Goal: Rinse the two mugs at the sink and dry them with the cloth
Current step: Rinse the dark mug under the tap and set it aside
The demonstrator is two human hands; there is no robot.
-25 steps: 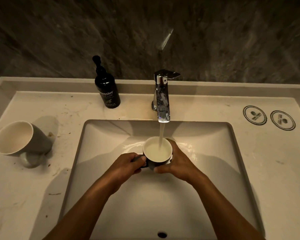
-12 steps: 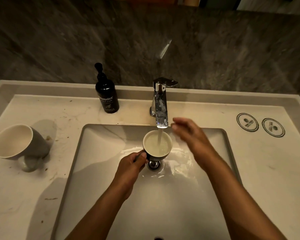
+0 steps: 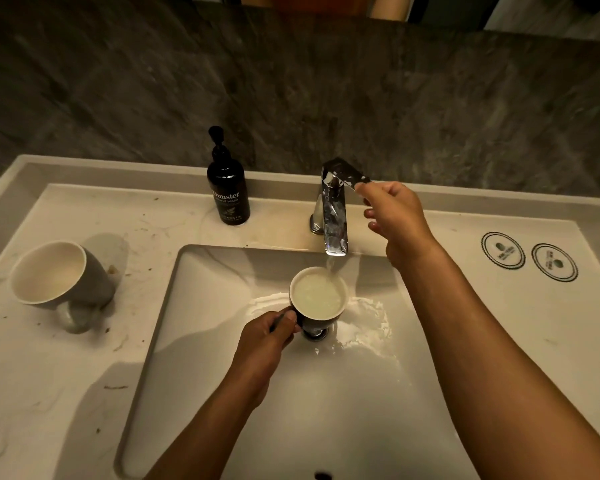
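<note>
Across a pale marble surface (image 3: 66,393), a wide rectangular sink (image 3: 378,410), water pooling round its drain. Left on the surface, second mug (image 3: 54,277) tipped on its side, waiting. Behind, dark hand-wash bottle (image 3: 228,188); chrome tap (image 3: 335,220) running. Under the stream, dark mug (image 3: 318,296) brim-full, kept over the drain so overflow falls away. Left hand (image 3: 269,344) closed round its handle; right hand (image 3: 394,216) fingertips pinching the tap lever (image 3: 343,173), probably to shut off. No cloth visible.

One mug (image 3: 317,296) in the sink (image 3: 201,306) under the tap (image 3: 335,216) — the other mug (image 3: 61,275) on the counter (image 3: 49,375), left.
</note>
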